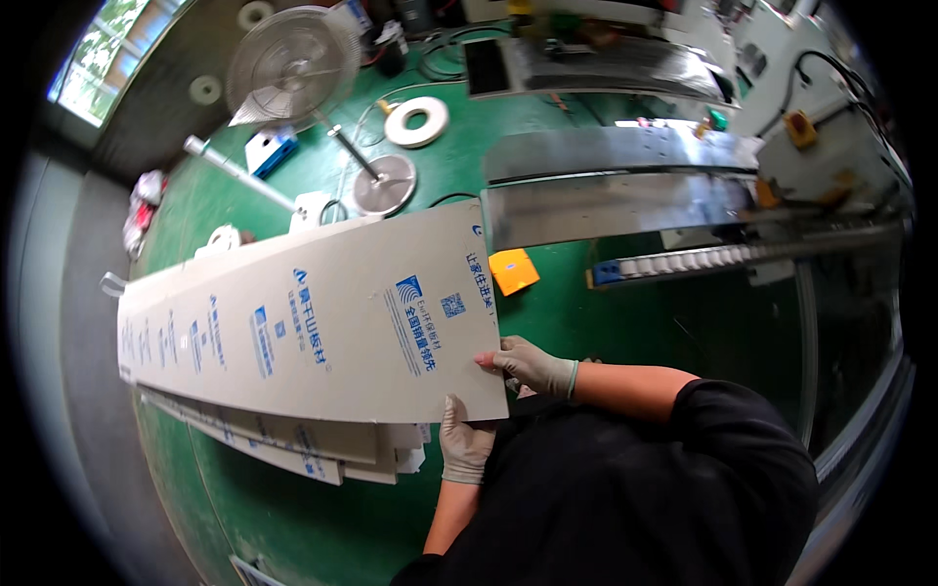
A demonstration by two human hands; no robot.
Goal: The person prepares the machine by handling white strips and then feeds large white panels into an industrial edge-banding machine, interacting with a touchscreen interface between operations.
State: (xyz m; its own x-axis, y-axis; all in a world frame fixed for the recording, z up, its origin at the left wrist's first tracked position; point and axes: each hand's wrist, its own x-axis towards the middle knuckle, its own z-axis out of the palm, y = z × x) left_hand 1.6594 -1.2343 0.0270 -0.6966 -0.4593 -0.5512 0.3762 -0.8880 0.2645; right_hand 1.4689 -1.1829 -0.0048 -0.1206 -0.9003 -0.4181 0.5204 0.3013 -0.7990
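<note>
Printed board (362, 313) held, lower boards (358, 445) — partly hidden

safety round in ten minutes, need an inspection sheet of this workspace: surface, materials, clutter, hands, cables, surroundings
surface: green floor; its condition under the boards is hidden
materials: long pale board with blue print; more boards lie lower, ends unevenly aligned
clutter: white ring and yellow block on the floor
hands: both gloved; left hand grips the long board's near edge, right hand its right end
cables: dark loops beyond the fan; black cable at upper right
surroundings: pedestal fan, metal plates, roller rail; other people: nothing seen
</note>
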